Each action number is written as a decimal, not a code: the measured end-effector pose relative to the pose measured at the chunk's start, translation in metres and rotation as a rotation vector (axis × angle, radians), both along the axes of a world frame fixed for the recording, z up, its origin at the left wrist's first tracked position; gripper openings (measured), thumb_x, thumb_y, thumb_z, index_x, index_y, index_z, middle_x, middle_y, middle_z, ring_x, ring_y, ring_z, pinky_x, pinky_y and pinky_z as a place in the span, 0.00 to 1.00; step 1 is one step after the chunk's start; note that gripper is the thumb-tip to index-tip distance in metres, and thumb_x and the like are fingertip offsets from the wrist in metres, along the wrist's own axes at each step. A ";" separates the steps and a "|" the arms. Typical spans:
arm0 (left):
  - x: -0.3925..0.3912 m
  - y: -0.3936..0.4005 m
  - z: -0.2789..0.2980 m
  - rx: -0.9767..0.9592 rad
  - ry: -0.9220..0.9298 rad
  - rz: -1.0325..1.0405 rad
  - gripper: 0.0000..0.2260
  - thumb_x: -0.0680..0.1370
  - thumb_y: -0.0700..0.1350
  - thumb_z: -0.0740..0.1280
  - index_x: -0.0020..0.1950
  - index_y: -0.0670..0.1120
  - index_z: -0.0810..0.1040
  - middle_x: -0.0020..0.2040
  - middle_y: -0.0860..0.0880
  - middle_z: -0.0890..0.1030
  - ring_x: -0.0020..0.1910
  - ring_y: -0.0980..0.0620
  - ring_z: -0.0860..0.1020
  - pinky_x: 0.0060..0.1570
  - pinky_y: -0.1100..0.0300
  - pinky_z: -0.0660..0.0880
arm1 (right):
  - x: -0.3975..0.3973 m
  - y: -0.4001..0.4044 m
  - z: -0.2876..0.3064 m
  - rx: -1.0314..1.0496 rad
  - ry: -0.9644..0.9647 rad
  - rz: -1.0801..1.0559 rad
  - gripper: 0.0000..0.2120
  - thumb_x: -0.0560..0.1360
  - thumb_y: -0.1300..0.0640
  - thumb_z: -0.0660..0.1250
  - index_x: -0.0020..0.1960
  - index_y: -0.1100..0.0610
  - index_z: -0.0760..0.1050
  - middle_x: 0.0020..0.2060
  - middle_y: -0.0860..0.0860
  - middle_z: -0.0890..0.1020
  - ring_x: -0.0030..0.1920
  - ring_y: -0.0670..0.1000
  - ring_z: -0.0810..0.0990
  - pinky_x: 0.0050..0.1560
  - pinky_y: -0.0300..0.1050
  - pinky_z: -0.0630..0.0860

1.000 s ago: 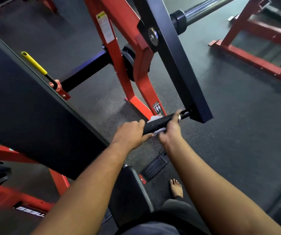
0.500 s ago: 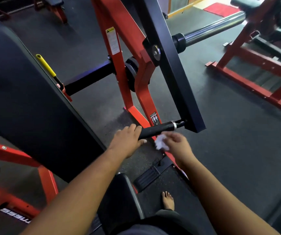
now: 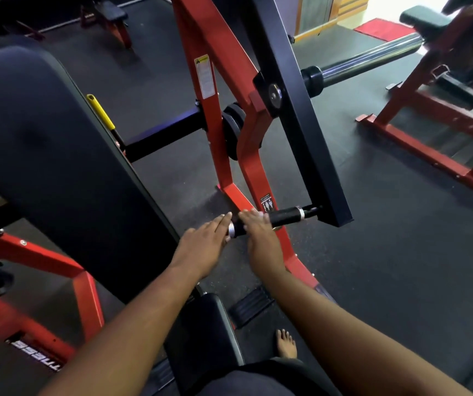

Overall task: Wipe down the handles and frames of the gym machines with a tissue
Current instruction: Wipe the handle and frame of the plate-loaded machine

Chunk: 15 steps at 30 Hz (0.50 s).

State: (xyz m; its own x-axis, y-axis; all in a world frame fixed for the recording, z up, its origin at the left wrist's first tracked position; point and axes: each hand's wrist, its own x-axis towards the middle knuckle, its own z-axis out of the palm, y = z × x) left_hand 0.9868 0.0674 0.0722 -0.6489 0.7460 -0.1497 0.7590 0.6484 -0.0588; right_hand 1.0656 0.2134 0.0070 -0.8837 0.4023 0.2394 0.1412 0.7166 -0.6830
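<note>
1. One tissue (image 3: pixel 259 214) at the centre of things: soft, weightless, easy to tear or bunch; best kept flat under the fingers and pressed against the bar, not pinched at a corner. Only a sliver of white visible at the right fingertips, on top of the handle; the rest hidden under the palm.
2. Handle (image 3: pixel 285 216): short black grip, stiff and fixed at its far end to the black arm (image 3: pixel 301 110); likely rubbery, so plenty of friction for the paper. Sound to brace at the near end, by the silver cap, while wiping along the length.
3. Right hand (image 3: pixel 259 237): laid palm-down across the near part of the handle, fingers draped over the top and close together, tissue apparently trapped beneath them. Hard to tell whether the fingers wrap fully underneath, since the bar's underside is out of view.
4. Left hand (image 3: pixel 205 242): flat and spread, fingers straight and side by side, tips reaching the silver end cap of the handle; holding nothing.
5. Red frame (image 3: pixel 221 124) rising just behind the handle, a warning label on its upright; not yet under the tissue.
6. Large black back pad (image 3: pixel 44 155) to the left, rubber floor (image 3: pixel 386 267) all round, another red machine (image 3: pixel 443 124) well apart on the right.
</note>
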 end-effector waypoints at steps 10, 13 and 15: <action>0.002 0.010 0.001 0.010 -0.043 0.057 0.24 0.87 0.55 0.49 0.83 0.50 0.54 0.83 0.51 0.59 0.78 0.51 0.65 0.64 0.51 0.70 | 0.001 0.021 0.006 0.000 -0.081 -0.080 0.22 0.80 0.71 0.60 0.70 0.57 0.76 0.71 0.55 0.76 0.77 0.54 0.67 0.80 0.50 0.48; 0.003 0.009 0.002 0.010 -0.032 0.063 0.25 0.87 0.56 0.47 0.83 0.49 0.55 0.82 0.51 0.61 0.78 0.52 0.65 0.66 0.51 0.71 | 0.006 -0.009 -0.002 0.078 0.031 0.152 0.27 0.78 0.70 0.58 0.76 0.56 0.70 0.75 0.52 0.73 0.79 0.51 0.63 0.81 0.52 0.50; 0.003 0.010 0.004 -0.011 -0.021 0.062 0.25 0.87 0.56 0.47 0.83 0.48 0.56 0.81 0.51 0.63 0.78 0.52 0.65 0.65 0.50 0.71 | 0.012 0.016 -0.010 0.283 0.059 0.186 0.33 0.75 0.71 0.61 0.78 0.53 0.67 0.76 0.50 0.71 0.79 0.49 0.63 0.81 0.57 0.50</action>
State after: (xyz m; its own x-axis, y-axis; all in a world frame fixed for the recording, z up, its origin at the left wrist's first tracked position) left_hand 0.9902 0.0771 0.0758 -0.6907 0.7025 -0.1718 0.7183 0.6938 -0.0508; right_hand 1.0776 0.2297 -0.0032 -0.9170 0.1458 0.3714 -0.0436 0.8886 -0.4566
